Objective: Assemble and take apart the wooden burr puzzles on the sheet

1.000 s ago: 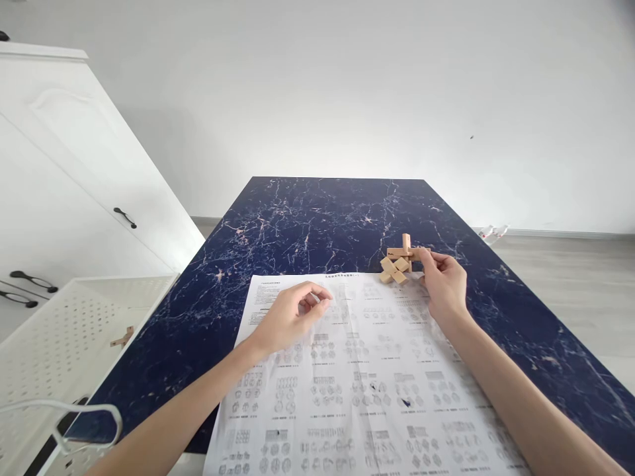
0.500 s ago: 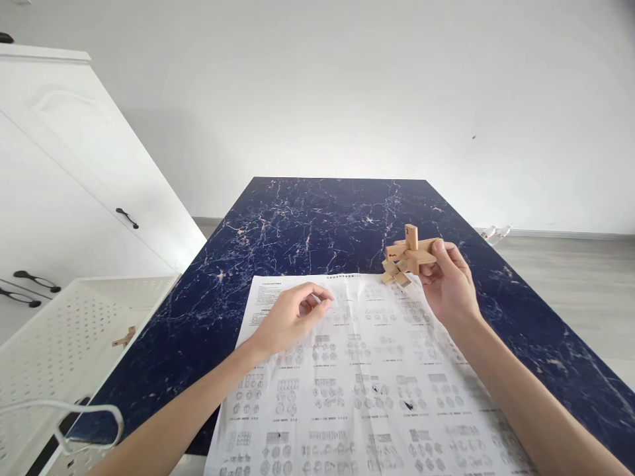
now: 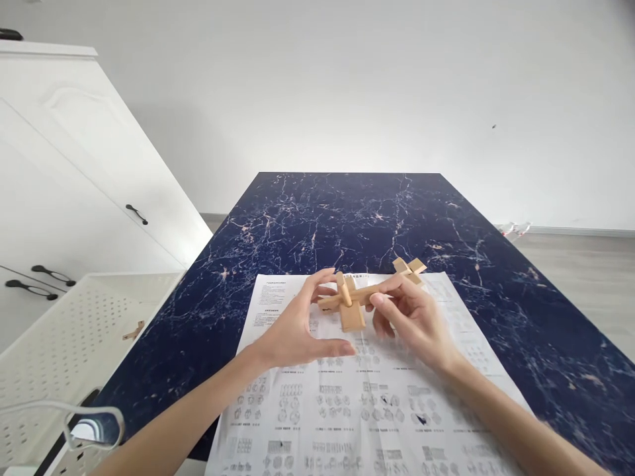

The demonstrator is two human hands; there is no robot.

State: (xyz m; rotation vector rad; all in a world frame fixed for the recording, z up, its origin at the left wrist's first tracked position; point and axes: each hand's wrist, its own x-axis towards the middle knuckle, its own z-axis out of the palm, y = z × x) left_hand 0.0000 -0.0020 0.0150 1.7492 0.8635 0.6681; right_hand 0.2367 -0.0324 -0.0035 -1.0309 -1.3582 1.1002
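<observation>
Between my hands is a wooden interlocking puzzle (image 3: 353, 317), made of crossed bars with dark marks on one end. My right hand (image 3: 411, 317) pinches its right bar between thumb and fingers. Around its left side my left hand (image 3: 302, 324) is spread, thumb stretched out below and fingers behind the puzzle; whether the fingertips touch it I cannot tell. A second wooden puzzle (image 3: 411, 270) rests at the top edge of the instruction sheet (image 3: 297, 410), partly hidden behind my right hand. The sheet, printed with rows of small diagrams, lies beneath both hands.
The dark blue marbled table (image 3: 342, 218) reaches toward the wall. At the left, a white perforated basket (image 3: 44, 337) holds a small wooden piece (image 3: 133, 330). A white metal loop (image 3: 116, 423) juts in at lower left, with white cabinets (image 3: 89, 165) behind.
My right hand has brought the puzzle left and nearer, over the sheet's middle. My left hand has opened around it. The other puzzle stays at the sheet's top edge.
</observation>
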